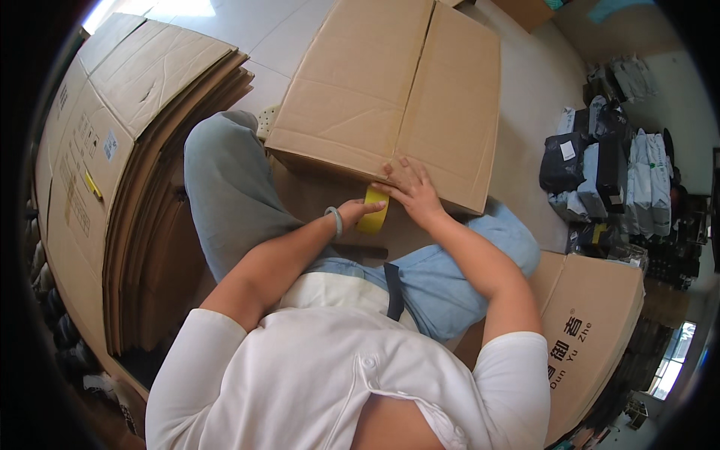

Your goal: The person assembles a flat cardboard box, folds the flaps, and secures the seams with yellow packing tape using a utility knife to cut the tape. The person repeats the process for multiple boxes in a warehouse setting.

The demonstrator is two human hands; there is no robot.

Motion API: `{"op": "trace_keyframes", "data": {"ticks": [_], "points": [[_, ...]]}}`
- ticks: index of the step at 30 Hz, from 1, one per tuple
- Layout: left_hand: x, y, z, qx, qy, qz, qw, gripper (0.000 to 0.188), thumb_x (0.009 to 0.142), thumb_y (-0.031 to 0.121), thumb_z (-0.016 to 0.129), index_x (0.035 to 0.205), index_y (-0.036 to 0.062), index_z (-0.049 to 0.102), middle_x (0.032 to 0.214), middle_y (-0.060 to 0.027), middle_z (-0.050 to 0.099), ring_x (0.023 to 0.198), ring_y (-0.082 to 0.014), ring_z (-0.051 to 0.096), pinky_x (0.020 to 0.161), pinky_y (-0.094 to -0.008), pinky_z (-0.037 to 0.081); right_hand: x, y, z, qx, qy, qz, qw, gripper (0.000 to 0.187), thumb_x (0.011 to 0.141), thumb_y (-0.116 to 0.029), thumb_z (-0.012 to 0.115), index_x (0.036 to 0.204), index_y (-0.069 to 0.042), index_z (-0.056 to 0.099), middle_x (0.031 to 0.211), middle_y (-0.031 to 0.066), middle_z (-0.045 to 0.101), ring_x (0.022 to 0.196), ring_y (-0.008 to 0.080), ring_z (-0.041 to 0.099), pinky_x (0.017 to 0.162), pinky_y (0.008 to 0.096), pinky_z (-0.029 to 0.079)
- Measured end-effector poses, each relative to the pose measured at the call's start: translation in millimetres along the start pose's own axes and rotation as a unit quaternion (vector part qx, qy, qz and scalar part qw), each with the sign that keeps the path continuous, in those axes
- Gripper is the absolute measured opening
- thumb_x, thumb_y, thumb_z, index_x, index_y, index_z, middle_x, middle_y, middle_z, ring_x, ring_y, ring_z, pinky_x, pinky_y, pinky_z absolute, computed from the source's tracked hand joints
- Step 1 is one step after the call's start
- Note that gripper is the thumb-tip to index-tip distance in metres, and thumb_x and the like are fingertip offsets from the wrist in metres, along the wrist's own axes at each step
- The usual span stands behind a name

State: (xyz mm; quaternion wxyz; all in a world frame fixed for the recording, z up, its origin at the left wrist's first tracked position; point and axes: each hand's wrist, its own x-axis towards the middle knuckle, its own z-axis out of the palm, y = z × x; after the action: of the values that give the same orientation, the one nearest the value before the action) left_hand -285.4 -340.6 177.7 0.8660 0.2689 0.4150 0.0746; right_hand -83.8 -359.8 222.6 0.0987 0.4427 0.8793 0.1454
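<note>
A large brown cardboard box [352,97] stands in front of my knees, its top flaps meeting along a narrow dark seam. My left hand [351,214], with a pale bangle at the wrist, grips a roll of yellow tape [373,213] just below the box's near edge. The roll's upper part is close to the box's near side; whether any tape sticks there I cannot tell. My right hand [414,192] lies with fingers spread on the near top edge by the seam, its thumb reaching toward the roll. It holds nothing that I can see.
A stack of flattened cardboard boxes [161,112] leans at my left, with a small yellow tool [93,185] on it. Another printed carton [592,322] is by my right side. Several wrapped parcels [562,161] are piled on the right. Pale tiled floor [281,34] shows beyond.
</note>
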Motion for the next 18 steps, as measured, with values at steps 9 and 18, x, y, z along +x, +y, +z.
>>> {"op": "trace_keyframes", "data": {"ticks": [9, 18], "points": [[5.4, -1.4, 1.6, 0.005, 0.003, 0.025, 1.0, 0.049, 0.082, 0.039, 0.069, 0.111, 0.0009, 0.059, 0.099, -0.0094, 0.066, 0.087, -0.0188, 0.064, 0.077, -0.0311, 0.051, -8.6, -12.4, -4.6, 0.042, -0.03, 0.083, 0.995, 0.068, 0.081, -0.017, 0.055, 0.14, -0.044, 0.032, 0.155, 0.0037, 0.009, 0.14, 0.0359, 0.012, 0.106, 0.0612, 0.019], [93.8, -51.0, -7.5, 0.216, 0.29, 0.146, 0.921, 0.079, 0.072, 0.056, 0.066, 0.117, -0.0075, 0.054, 0.118, -0.0267, 0.056, 0.109, -0.0356, 0.056, 0.091, -0.0401, 0.046, 84.5, -30.2, -118.2, 0.292, 0.157, 0.064, 0.941, 0.058, 0.072, 0.001, 0.058, 0.125, -0.022, 0.056, 0.135, 0.0185, 0.044, 0.12, 0.0379, 0.044, 0.1, 0.0483, 0.036]]}}
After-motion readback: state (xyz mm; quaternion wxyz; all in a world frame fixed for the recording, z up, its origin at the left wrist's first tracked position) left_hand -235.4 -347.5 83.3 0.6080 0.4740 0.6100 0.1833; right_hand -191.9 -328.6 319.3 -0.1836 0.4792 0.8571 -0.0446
